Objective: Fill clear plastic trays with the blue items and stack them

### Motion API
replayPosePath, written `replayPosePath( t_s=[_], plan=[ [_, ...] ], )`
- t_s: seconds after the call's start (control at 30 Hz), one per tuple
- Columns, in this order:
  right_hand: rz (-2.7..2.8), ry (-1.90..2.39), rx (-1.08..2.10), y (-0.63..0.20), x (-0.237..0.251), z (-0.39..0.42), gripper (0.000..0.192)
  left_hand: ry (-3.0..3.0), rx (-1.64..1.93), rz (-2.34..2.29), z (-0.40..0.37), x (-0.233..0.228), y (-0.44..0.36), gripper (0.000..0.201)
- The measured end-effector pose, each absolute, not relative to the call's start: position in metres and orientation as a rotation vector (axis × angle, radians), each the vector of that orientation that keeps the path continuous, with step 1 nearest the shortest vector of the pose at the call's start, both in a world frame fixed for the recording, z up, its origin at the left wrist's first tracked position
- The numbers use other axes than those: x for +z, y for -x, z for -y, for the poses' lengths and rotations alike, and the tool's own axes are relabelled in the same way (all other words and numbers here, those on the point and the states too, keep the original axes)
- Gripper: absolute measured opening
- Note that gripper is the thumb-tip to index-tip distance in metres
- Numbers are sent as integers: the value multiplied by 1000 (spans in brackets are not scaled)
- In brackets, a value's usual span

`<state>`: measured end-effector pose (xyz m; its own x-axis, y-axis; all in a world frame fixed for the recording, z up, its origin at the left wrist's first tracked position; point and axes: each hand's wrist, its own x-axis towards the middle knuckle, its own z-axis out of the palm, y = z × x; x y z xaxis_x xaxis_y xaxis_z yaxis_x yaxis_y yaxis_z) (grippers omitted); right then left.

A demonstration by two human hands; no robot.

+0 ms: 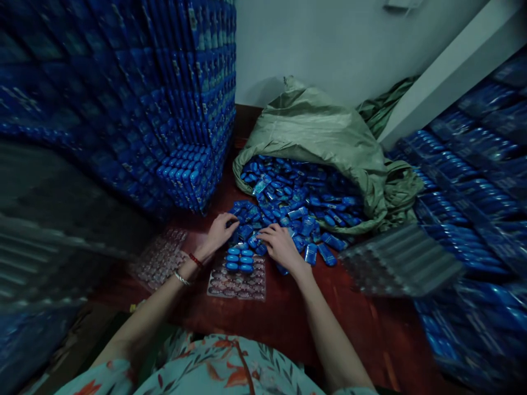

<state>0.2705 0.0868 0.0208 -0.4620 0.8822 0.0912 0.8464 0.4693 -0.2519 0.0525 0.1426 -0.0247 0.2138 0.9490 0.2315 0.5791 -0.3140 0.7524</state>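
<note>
Your left hand (220,229) rests palm down at the near left edge of the heap of small blue pieces (296,203), its fingers (231,220) curled loosely over the pieces at that edge. Whether they have closed on one, you cannot tell from here, since the fingertips hide what lies under them. Your right hand (281,246) lies just beside it, also palm down on the heap's near edge, fingers (265,235) bent and pointing left toward the other hand; a piece or two may be under them, but the grip is not visible.

The heap spills toward you out of the open mouth of a green woven sack (317,131) lying on the red-brown counter (288,312). Directly below and between your hands sits a clear blister tray (239,282), flat on the counter. Its far rows carry a small block of blue pieces (240,259), right under your hands and nearly touching them; the nearer rows show only bare pockets.

A second clear tray (160,258) lies to the left, partly under your left wrist. Tall stacks of filled blue trays (173,109) rise on the left, and more stacks (473,181) lean on the right.
</note>
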Motion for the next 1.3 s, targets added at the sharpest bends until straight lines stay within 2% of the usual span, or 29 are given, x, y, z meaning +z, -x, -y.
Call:
replayPosePath(
  t_s=[0.07,0.2,0.37,0.6,0.7,0.83,0.9,1.07,1.2,1.3],
  plan=[
    [2651,1490,313,-261,18,-95,35,-2187,710,-1404,-138,-17,-60,28],
    [2697,1496,404,-257,5,-105,42,-2461,300,-1479,-140,-11,-71,53],
    [2488,1510,439,-275,-16,-93,43,-2479,31,-1394,-142,-20,-50,47],
    [2397,1527,331,-281,-28,-80,39,-2315,101,-1521,-117,-29,2,45],
    [2404,1538,274,-277,-18,-75,35,-2293,300,-1523,-102,-23,7,49],
    [2318,1571,289,-271,-3,-56,27,-2180,729,-1702,-75,-15,-3,25],
    [2355,1572,360,-267,-2,-42,26,-2096,820,-1687,-57,-16,-7,21],
    [2494,1652,384,-263,-17,-6,36,-1969,879,-1609,-31,-24,-4,17],
    [2447,1739,408,-267,-25,16,36,-1968,944,-1729,-50,-21,0,16],
    [2383,1711,441,-272,-25,21,34,-2132,754,-1755,-80,-14,-7,18]
  ],
)
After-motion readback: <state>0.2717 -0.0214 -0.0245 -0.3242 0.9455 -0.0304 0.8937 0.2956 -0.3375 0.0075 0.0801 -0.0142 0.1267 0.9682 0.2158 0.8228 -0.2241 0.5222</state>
